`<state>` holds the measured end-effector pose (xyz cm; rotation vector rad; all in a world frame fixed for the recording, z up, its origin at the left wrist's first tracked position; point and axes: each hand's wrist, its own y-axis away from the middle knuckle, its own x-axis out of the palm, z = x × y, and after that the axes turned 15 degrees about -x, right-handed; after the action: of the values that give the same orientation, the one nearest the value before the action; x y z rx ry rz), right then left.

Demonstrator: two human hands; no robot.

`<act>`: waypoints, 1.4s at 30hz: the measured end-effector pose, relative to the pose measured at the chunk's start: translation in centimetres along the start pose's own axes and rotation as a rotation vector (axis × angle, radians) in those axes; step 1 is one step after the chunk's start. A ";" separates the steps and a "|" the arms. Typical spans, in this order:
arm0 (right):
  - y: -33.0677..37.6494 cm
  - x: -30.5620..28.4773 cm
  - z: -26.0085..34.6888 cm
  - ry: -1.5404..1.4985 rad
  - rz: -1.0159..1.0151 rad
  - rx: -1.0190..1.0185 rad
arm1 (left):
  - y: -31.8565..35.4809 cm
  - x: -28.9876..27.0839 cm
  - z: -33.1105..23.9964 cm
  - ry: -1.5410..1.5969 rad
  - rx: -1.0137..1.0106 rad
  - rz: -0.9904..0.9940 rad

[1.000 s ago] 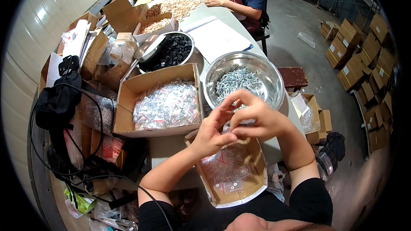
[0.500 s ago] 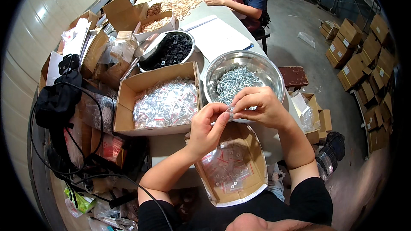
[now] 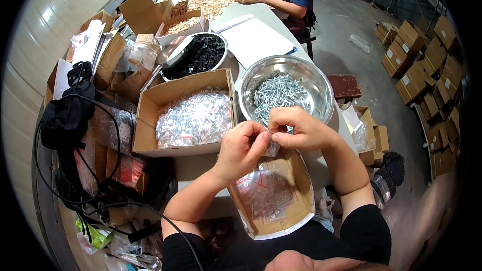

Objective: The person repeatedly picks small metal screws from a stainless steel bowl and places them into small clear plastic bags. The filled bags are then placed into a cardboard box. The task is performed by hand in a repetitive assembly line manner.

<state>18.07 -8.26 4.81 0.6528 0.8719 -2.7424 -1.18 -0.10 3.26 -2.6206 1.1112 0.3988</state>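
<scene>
A small clear plastic bag (image 3: 272,149) hangs between my hands, above the near cardboard tray. My left hand (image 3: 242,150) pinches its upper edge between thumb and forefinger. My right hand (image 3: 297,128) pinches the same edge, its fingertips almost touching the left ones. What the bag contains is too small to make out. Below, the cardboard tray (image 3: 301,190) holds several flat clear bags with small white ring-shaped pieces. Just beyond my right hand, a steel bowl (image 3: 317,90) is partly filled with silvery screws (image 3: 278,94).
Left of the bowl stands a cardboard box (image 3: 145,115) heaped with filled clear bags. Behind it are a bowl of black parts (image 3: 206,55) and white paper (image 3: 258,40). Black cables (image 3: 120,170) loop at left. Across the table a person (image 3: 291,0) handles small wooden-coloured pieces.
Both hands have closed in on the bag's edge, and the bag now hangs lower beneath the fingertips. My right hand has shifted slightly left. Across the table, the person's hands have moved a little.
</scene>
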 end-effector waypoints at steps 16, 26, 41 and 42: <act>2.0 -2.2 -5.6 0.441 0.386 0.538 | 2.5 1.1 -0.1 -0.819 0.243 0.748; 1.7 -2.1 -6.5 0.305 0.430 0.537 | 1.2 2.2 3.5 -0.790 0.231 0.819; 1.2 -3.7 -6.5 -0.030 0.089 0.563 | 2.1 -0.2 2.5 -0.126 -0.075 0.324; 1.4 -3.8 -6.8 -0.096 0.078 0.546 | 2.3 -0.4 2.6 -0.118 -0.067 0.296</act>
<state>24.26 -5.21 0.93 0.6116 0.0609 -2.9137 -3.51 -0.51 0.66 -2.4529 1.4709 0.6523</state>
